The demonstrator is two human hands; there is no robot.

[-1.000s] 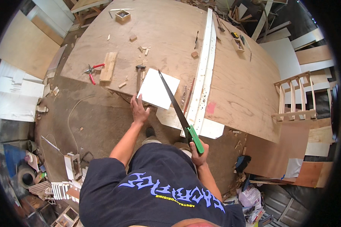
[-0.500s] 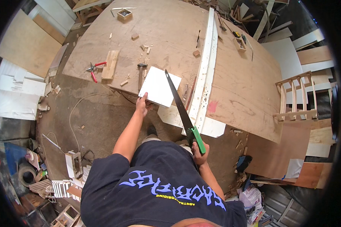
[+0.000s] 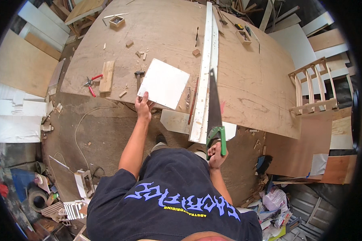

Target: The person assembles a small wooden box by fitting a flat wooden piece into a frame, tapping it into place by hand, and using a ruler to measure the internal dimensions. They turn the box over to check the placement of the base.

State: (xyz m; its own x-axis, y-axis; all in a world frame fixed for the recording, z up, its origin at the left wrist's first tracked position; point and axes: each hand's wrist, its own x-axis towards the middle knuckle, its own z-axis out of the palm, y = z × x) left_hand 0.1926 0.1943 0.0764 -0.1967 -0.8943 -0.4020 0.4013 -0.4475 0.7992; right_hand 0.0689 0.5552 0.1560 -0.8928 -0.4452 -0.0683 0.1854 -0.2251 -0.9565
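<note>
My left hand (image 3: 144,105) grips the near left corner of a square white panel (image 3: 165,84), thumb on top and the other fingers underneath. The panel is at the front edge of the big wooden worktable (image 3: 253,80). My right hand (image 3: 217,154) is wrapped round the green handle of a handsaw (image 3: 215,104). Its dark blade points away from me, over the long white board (image 3: 203,80) that runs across the table. A hammer (image 3: 138,78) lies just left of the panel, its handle partly hidden by the panel.
Red-handled pliers (image 3: 93,83) and a wood block (image 3: 107,76) lie on the table's left. Small boxes (image 3: 117,21) (image 3: 243,37) stand farther back. A slatted wooden frame (image 3: 314,86) is at right. A cord (image 3: 79,120) trails over the floor at left.
The saw has swung right, off the panel, and its handle has turned in my right hand. My left hand has shifted slightly left with the panel. The view has also moved.
</note>
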